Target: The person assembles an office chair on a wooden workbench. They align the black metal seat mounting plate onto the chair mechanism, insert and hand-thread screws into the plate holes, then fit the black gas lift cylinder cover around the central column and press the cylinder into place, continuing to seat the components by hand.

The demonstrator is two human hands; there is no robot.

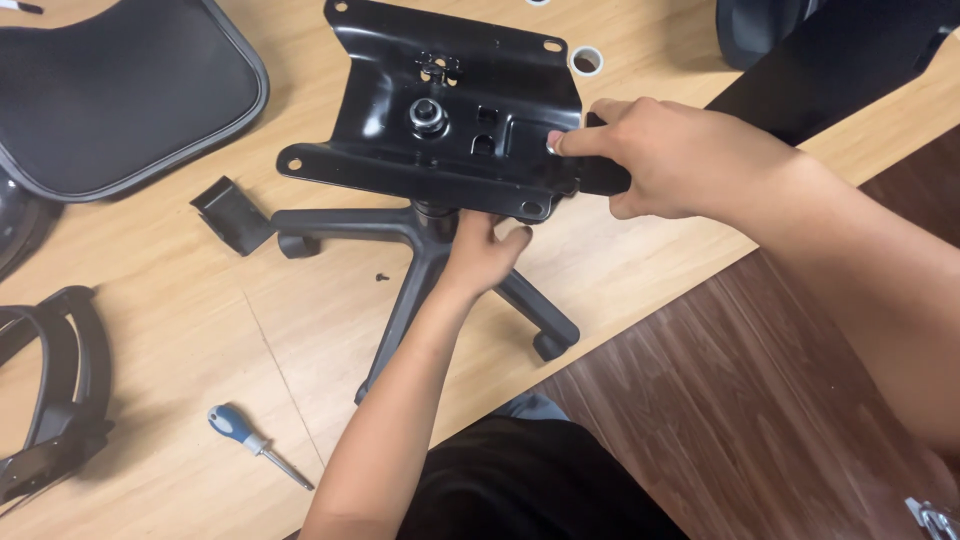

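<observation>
A black metal seat plate [440, 100] sits on top of a black star-shaped chair base [420, 260] that stands on a light wooden sheet. My right hand [680, 160] grips the black lever handle [600, 178] at the plate's right edge, thumb pressed on the plate. My left hand [482, 255] reaches under the plate and holds the central column just above the base hub. A shiny bolt head [428, 115] shows in the plate's middle.
A black mesh seat cushion [120, 90] lies at the top left. Curved black armrest parts [60, 390] lie at the left edge. A blue-handled screwdriver [255, 445] lies near the front. A small black bracket [230, 212] and a loose screw [381, 277] lie beside the base. Dark wood floor [760, 400] is at the right.
</observation>
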